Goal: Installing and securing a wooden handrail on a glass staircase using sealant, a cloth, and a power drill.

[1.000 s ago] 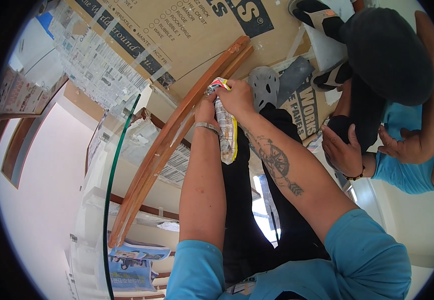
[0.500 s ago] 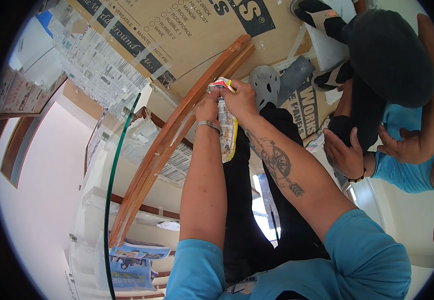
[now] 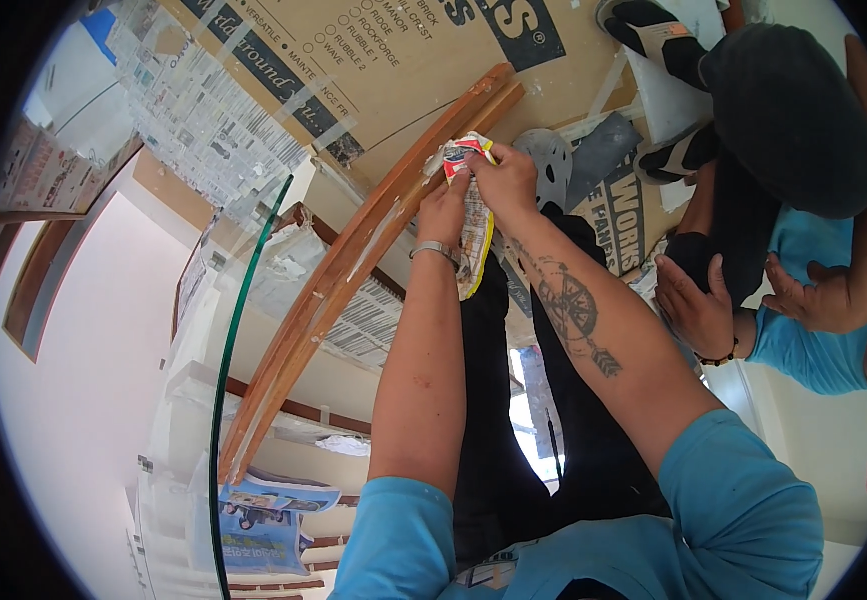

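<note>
White, red and yellow wrapping is held between two hands: the left hand (image 3: 444, 208) has its fingers gathered narrowly at the upper left side of the soft packet (image 3: 478, 240), and the right hand (image 3: 510, 187) grips the same end from the right. The packet hangs toward six o'clock from them. At nine to ten o'clock passes the wooden handrail (image 3: 391, 205), close beside, with pale smears; whether the packet touches it, one cannot tell. If the fingers squeeze too strongly, the wrapping could probably split and soil the wood. Farther, at eight o'clock, stands a glass panel (image 3: 241, 285), which a careless elbow might knock. Printed cardboard (image 3: 404, 70) is at eleven, a grey shoe (image 3: 551, 163) at two, and a co-worker's hand (image 3: 699, 308) at four.
</note>
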`<state>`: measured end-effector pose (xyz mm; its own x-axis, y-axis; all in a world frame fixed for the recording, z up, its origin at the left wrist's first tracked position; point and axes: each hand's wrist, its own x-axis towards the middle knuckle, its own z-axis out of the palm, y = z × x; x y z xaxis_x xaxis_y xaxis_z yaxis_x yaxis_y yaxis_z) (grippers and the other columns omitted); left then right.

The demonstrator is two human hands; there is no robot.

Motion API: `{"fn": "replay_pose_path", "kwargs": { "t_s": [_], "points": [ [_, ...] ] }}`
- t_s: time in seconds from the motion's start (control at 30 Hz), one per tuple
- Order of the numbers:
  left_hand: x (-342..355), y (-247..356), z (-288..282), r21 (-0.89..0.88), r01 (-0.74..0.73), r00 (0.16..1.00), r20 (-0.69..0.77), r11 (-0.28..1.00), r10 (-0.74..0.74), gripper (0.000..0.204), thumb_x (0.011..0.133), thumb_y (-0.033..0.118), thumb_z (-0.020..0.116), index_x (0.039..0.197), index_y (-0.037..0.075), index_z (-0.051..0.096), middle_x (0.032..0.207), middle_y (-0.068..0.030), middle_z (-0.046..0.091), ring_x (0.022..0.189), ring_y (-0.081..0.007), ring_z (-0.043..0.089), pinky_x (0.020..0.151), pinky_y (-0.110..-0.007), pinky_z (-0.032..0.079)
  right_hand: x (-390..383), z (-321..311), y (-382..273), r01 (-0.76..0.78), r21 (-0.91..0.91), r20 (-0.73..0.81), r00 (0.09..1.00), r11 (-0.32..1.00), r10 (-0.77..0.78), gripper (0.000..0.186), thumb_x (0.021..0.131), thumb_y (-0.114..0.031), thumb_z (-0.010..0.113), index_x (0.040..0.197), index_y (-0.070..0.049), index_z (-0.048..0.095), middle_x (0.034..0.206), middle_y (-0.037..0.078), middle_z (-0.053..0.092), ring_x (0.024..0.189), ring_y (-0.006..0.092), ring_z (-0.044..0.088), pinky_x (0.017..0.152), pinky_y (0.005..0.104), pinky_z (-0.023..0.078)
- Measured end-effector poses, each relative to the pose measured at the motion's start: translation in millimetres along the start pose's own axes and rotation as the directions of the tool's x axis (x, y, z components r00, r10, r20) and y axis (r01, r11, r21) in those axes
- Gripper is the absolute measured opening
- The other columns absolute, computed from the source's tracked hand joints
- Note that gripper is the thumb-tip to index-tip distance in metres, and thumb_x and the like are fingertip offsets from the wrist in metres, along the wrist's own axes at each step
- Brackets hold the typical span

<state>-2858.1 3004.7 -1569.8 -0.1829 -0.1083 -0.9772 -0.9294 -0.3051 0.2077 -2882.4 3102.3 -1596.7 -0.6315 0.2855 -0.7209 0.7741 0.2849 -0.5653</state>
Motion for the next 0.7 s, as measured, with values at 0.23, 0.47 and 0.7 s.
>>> {"fn": "replay_pose_path", "kwargs": {
  "t_s": [0.23, 0.47, 0.7],
  "points": [
    [-0.3, -15.6, -11.9, 0.248, -0.139, 0.990, 0.064, 0.959, 0.127, 0.056, 0.089, 0.047, 0.059, 0.102, -0.007, 0.067, 0.092, -0.0207, 0.068, 0.087, -0.0252, 0.064, 0.081, -0.034, 0.047, 20.2, 1.3, -11.4, 0.081, -0.180, -0.061, 0.994, 0.980, -0.093, 0.027, 0.074, -0.024, 0.071, 0.090, -0.002, 0.072, 0.081, 0.022, 0.068, 0.077, 0.0368, 0.067, 0.074, 0.0425, 0.052],
    [-14.4, -13.9, 1.2, 0.514, -0.200, 0.979, 0.062, 0.834, 0.196, 0.052, 0.088, 0.049, 0.055, 0.102, 0.001, 0.068, 0.096, -0.0283, 0.065, 0.096, -0.0427, 0.062, 0.083, -0.042, 0.047, 56.6, -5.7, 0.8, 0.041, -0.186, -0.144, 0.987, 0.982, -0.068, 0.025, 0.074, -0.024, 0.070, 0.086, -0.002, 0.072, 0.081, 0.023, 0.068, 0.078, 0.0388, 0.066, 0.076, 0.0447, 0.051],
    [-13.5, -18.6, -11.5, 0.499, -0.263, 0.958, 0.037, 0.826, 0.283, 0.049, 0.089, 0.046, 0.055, 0.095, -0.001, 0.067, 0.085, -0.0280, 0.064, 0.085, -0.0430, 0.062, 0.076, -0.043, 0.048, 42.2, 6.3, -12.6, 0.029, -0.370, -0.129, 0.988, 0.928, -0.082, 0.028, 0.076, -0.024, 0.068, 0.090, 0.001, 0.068, 0.087, 0.023, 0.068, 0.086, 0.0420, 0.065, 0.083, 0.0456, 0.049]
  ]
}}
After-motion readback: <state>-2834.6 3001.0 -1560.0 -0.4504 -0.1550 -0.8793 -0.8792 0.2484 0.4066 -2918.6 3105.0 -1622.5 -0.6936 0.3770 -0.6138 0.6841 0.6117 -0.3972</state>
